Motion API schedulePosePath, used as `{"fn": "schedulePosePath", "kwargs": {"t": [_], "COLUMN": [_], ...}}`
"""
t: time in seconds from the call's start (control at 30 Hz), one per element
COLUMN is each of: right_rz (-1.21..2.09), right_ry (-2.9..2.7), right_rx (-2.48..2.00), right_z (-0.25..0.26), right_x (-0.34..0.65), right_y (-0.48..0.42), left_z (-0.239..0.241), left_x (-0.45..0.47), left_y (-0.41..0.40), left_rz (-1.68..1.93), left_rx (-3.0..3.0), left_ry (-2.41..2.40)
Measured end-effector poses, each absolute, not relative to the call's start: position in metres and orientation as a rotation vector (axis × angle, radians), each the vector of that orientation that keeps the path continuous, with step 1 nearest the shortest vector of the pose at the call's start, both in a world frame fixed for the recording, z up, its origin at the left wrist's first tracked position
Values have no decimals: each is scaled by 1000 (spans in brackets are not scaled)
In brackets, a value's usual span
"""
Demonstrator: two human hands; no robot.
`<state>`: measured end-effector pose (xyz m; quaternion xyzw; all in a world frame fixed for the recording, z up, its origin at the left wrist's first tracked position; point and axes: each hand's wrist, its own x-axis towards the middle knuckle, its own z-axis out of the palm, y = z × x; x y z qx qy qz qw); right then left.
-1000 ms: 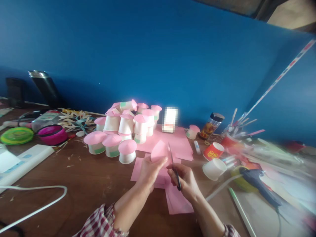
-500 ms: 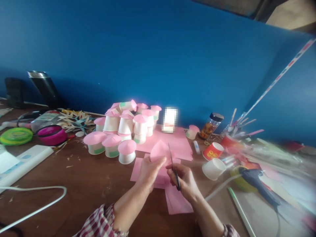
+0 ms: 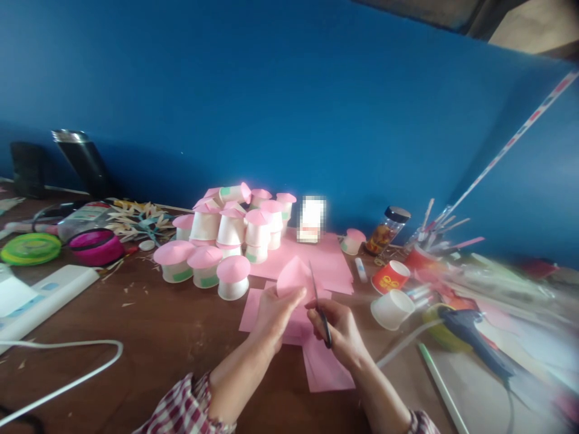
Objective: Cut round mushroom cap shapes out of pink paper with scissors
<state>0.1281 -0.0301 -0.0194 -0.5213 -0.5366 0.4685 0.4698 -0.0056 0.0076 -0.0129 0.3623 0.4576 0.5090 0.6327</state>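
The left hand [image 3: 274,310] pinched a pink paper piece [image 3: 292,276] upright above the counter [image 3: 172,325]. Just to its right, the right hand [image 3: 339,328] gripped scissors [image 3: 319,301], blades pointing up beside the paper's edge. Pink-capped cups [image 3: 226,238] stood behind, a white cup [image 3: 391,308] to the right.

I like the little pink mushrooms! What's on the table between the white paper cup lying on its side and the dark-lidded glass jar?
In the head view, a red paper cup stands between the white paper cup and the glass jar.
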Motion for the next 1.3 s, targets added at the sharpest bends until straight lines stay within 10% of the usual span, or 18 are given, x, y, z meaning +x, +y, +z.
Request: {"fn": "schedulePosePath", "kwargs": {"t": [1.3], "right_rz": [1118], "right_ry": [-1325], "right_rx": [-1279], "right_z": [-15], "right_x": [126], "right_y": [-31], "left_z": [-8], "left_x": [-6], "left_y": [6], "left_rz": [1133], "left_rx": [836], "left_ry": [1002]}}
